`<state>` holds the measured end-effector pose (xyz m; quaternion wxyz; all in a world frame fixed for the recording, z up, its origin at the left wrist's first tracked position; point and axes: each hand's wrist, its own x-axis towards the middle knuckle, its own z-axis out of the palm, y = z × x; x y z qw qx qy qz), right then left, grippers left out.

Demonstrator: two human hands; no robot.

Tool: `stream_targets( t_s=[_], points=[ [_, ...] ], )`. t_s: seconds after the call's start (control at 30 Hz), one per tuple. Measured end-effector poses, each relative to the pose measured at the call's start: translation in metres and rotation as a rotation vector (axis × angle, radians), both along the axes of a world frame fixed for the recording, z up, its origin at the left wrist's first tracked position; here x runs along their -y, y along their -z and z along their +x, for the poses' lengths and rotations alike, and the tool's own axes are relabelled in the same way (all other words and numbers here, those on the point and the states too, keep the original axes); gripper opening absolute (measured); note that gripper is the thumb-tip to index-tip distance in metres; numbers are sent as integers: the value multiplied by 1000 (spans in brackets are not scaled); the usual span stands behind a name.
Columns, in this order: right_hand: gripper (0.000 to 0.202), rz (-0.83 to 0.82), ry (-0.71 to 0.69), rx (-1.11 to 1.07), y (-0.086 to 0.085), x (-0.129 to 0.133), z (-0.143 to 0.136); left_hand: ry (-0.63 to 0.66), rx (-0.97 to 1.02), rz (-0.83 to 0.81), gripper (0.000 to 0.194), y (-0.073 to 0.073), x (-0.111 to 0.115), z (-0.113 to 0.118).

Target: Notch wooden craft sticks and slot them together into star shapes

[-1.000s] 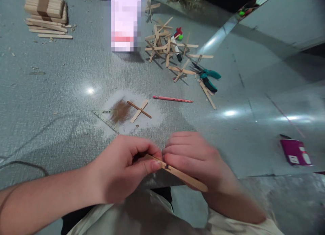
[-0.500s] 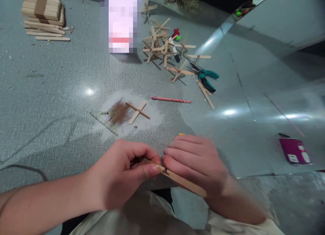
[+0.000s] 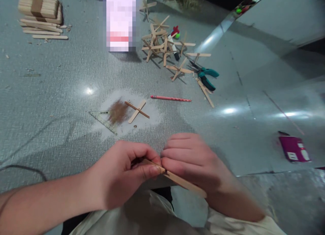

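My left hand (image 3: 134,175) pinches a flat wooden craft stick (image 3: 186,184) between thumb and fingers near its middle. A dark notch shows in the stick's edge just beyond the thumb. My right hand (image 3: 191,162) is closed beside that notch, its knuckles up and slightly blurred; whatever its fingers wrap round is hidden. The stick's rounded free end points down to the right, under the right hand. Ahead on the table lie two crossed craft sticks (image 3: 137,111), one flat and one on edge.
A clear set square (image 3: 103,122), brown dust (image 3: 118,112) and a pink pencil (image 3: 171,99) lie ahead. Farther off are teal-handled pliers (image 3: 207,75), several stick crosses (image 3: 165,50) and a bundle of craft sticks (image 3: 45,5). A purple pouch (image 3: 293,148) lies right.
My right hand has shifted slightly along the stick's notch, and a yellow bit that showed above its fingers is out of sight. My left hand keeps its pinch.
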<state>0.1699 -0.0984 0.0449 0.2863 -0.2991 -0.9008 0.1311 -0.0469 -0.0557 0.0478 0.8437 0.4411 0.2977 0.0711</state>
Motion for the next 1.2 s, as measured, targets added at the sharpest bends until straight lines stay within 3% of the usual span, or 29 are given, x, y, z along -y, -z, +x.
stream_targets(
  t_s=[0.13,0.3,0.77,1.07,1.2],
  points=[
    [28,-14,114,140,-7,9,-2,-11,9,-22,21,1,1,-1],
    [26,74,190,133,-5,14,-4,-64,45,-115,20,-1,2,0],
    [27,66,138,70,-6,8,-5,-87,91,-203,17,-1,2,1],
    [21,58,-36,-46,4,-5,0,-47,68,-195,20,-2,1,2],
    [27,25,13,6,-1,1,-1,-55,69,-192,16,-2,1,2]
  ],
)
